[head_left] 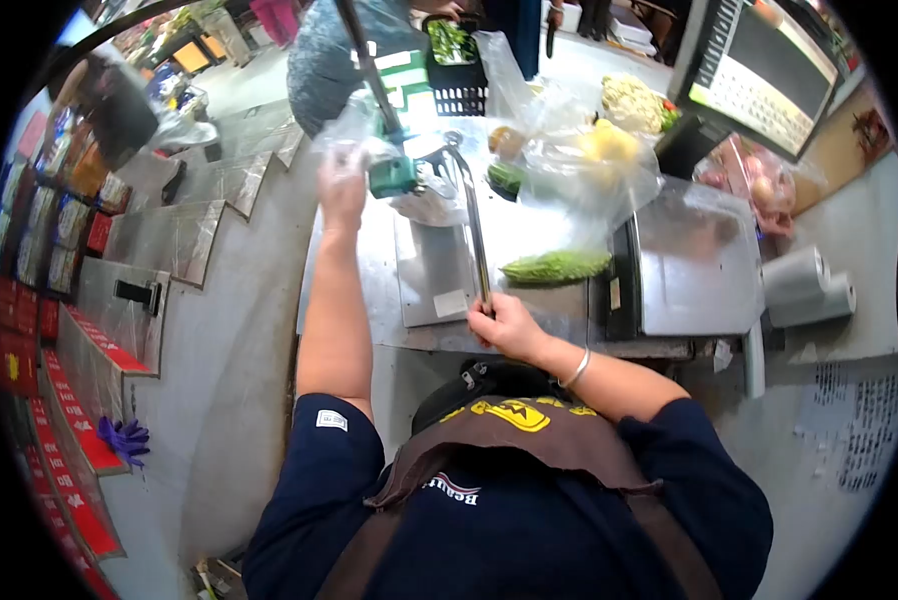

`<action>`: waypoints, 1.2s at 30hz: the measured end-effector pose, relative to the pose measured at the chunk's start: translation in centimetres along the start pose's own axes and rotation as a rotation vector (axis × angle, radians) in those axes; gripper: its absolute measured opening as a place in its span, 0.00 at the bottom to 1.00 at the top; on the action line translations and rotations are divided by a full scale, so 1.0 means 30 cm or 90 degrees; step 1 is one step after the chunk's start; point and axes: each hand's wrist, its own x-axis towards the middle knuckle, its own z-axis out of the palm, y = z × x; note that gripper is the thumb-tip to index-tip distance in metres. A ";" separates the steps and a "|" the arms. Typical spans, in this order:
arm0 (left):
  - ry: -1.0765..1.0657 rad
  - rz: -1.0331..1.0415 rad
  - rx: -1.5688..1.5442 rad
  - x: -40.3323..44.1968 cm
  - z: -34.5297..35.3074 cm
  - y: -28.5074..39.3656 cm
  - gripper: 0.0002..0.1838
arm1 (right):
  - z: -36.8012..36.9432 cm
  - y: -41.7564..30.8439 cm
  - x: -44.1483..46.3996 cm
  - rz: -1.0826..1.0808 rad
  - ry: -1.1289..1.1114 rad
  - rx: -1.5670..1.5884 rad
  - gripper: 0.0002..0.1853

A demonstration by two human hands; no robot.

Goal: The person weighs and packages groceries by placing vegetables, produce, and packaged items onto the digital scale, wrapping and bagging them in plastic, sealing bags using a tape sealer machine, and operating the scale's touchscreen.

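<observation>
1. Head view: both bare hands are over a steel counter point(554, 305), one to each side of a green block point(393, 178) and a metal lever point(476, 235).
2. Right hand point(510, 326): fingers wrapped round the lever's near end, closed on it, at the counter's near edge. A bangle point(575, 367) sits on the wrist.
3. Left hand point(341, 185): arm stretched forward, hand raised just left of the block, touching a clear bag point(347, 128). Fingers blurred and partly behind plastic; cannot tell how firmly, or whether, they close on it.
4. Key relation: the lever's long axis runs away from the right hand, forward and slightly left, its far end beside the block. The right hand is on the lever; the left hand is nearer the block. The bag lies at and beyond the left fingertips, left of the lever's far end.
5. Under the lever: a steel plate point(431, 260). Pale plastic shows near the lever's far end; cannot tell whether it joins the bag.
6. Right of the lever: a bitter melon point(557, 267), long axis crosswise, forward and right of the right hand, untouched. Beyond it, a produce bag point(589, 190) with yellow contents; farther right, a scale point(704, 290).
7. Far side: a black basket point(459, 101) with greens; another person point(327, 65) stands beyond the left hand.
</observation>
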 end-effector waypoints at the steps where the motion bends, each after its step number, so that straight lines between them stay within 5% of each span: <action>1: -0.042 -0.172 -0.246 0.000 -0.030 0.088 0.11 | -0.010 -0.055 -0.003 0.016 -0.010 0.029 0.11; 2: -0.018 -0.360 -0.480 -0.001 -0.060 0.175 0.11 | -0.027 -0.108 -0.016 0.054 -0.032 0.007 0.14; 4: -0.107 -0.241 -0.407 0.012 -0.089 0.196 0.11 | -0.063 -0.148 -0.038 -0.115 0.029 0.065 0.21; 6: -0.156 -0.194 -0.359 0.031 -0.103 0.268 0.11 | -0.166 -0.115 -0.031 -0.311 0.354 -0.138 0.33; 8: -0.198 -0.183 -0.353 0.039 -0.068 0.329 0.12 | -0.301 -0.096 -0.018 -0.289 0.721 -0.453 0.42; 10: -0.208 -0.189 -0.437 0.035 -0.013 0.381 0.12 | -0.432 0.024 0.080 -0.141 0.829 -0.496 0.38; 12: -0.202 -0.166 -0.506 0.010 0.051 0.422 0.12 | -0.492 0.065 0.185 -0.214 0.651 -0.177 0.28; 14: -0.178 -0.115 -0.553 -0.025 0.112 0.444 0.13 | -0.491 0.149 0.266 -0.138 0.493 -0.090 0.20; 15: -0.178 -0.210 -0.509 -0.027 0.126 0.486 0.14 | -0.483 0.164 0.294 -0.103 0.414 -0.046 0.17; 18: -0.135 -0.293 -0.522 -0.068 0.183 0.527 0.15 | -0.401 -0.014 0.196 -0.160 0.517 0.031 0.17; 19: -0.143 -0.311 -0.536 -0.079 0.213 0.523 0.15 | -0.439 -0.028 0.184 -0.256 0.583 -0.142 0.19; 21: -0.162 -0.354 -0.563 -0.116 0.269 0.510 0.16 | -0.475 -0.220 0.061 -0.250 0.589 -0.106 0.19; 24: -0.205 -0.377 -0.626 -0.184 0.352 0.506 0.14 | -0.663 -0.408 -0.086 -0.372 0.698 -0.689 0.10; 25: -0.190 -0.408 -0.654 -0.204 0.392 0.492 0.12 | -0.731 -0.473 -0.149 -0.289 0.684 -0.909 0.14; 27: -0.197 -0.476 -0.617 -0.227 0.443 0.465 0.12 | -0.825 -0.584 -0.249 -0.206 0.573 -0.786 0.16; 28: -0.171 -0.474 -0.627 -0.243 0.475 0.439 0.12 | -0.896 -0.569 -0.254 -0.385 0.476 -0.556 0.17; 31: -0.131 -0.477 -0.611 -0.289 0.517 0.391 0.17 | -1.021 -0.546 -0.294 -0.289 0.331 -0.221 0.15; 33: -0.105 -0.488 -0.635 -0.317 0.536 0.322 0.19 | -1.043 -0.598 -0.351 0.042 0.285 -0.146 0.13; 36: -0.102 -0.521 -0.616 -0.354 0.512 0.323 0.19 | -1.141 -0.498 -0.356 0.101 0.198 -0.274 0.14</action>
